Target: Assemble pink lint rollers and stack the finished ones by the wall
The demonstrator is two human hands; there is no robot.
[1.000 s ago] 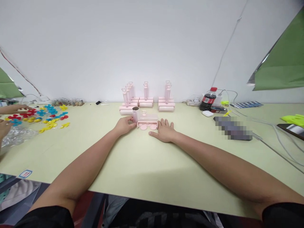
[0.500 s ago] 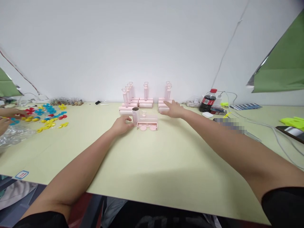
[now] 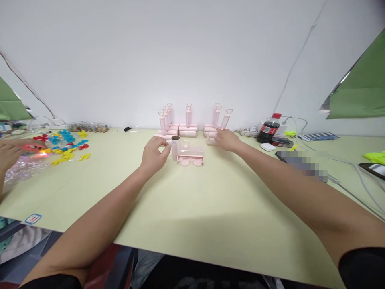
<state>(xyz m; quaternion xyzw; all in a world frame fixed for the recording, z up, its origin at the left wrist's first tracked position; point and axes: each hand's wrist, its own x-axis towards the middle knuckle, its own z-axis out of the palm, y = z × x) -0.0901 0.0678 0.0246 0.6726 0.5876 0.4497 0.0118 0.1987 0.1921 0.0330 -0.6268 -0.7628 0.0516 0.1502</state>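
Observation:
Near the middle of the table an open pink case with two round parts lies in front of a clear tube-like piece. An upright cylinder stands at its left end. Beside this cylinder is my left hand, fingers curved and apart, nothing held. My right hand grips the front pink case of the right group, whose heart-topped tube leans right. Further pink cases with upright heart-topped tubes stand in a middle group and a left group.
Red, blue and yellow plastic pieces lie at the left, by another person's hands and a lit piece. At the right are a cola bottle, a white case, cables and a phone.
My left hand has lifted and its thumb and fingers have parted more. A heart-topped tube by my right hand now shows, tilted. The view has shifted slightly, and a light glows at the other person's hands.

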